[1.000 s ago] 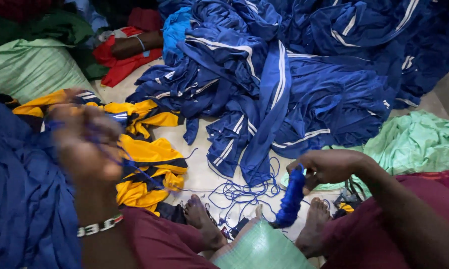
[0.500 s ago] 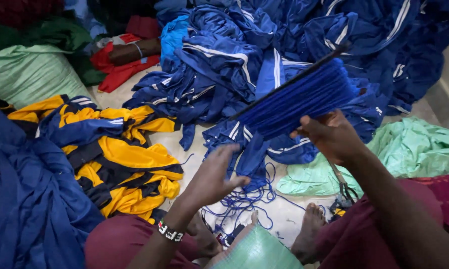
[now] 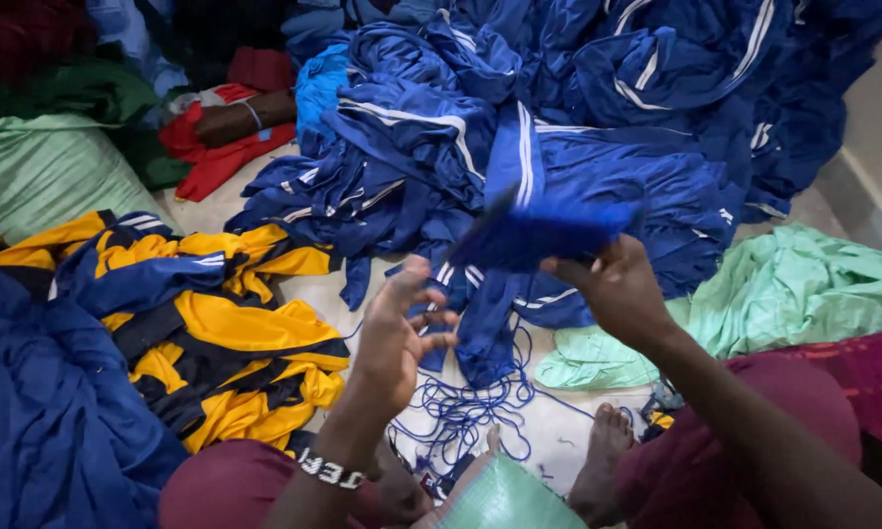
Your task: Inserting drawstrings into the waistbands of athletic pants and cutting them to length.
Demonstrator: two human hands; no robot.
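A heap of yellow and blue clothes (image 3: 196,333) is seen at the left. The left hand (image 3: 402,333) is raised with fingers spread, empty, just below and left of the blurred blue bundle (image 3: 544,235). That bundle is gripped at its right end by the right hand (image 3: 612,289), its length running leftward toward the left hand.

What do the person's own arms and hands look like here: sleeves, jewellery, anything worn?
Both forearms are bare, with no sleeves in view. The left hand has a beaded wristband of white and dark blocks at the wrist. The right hand wears no ring, glove or band that shows.
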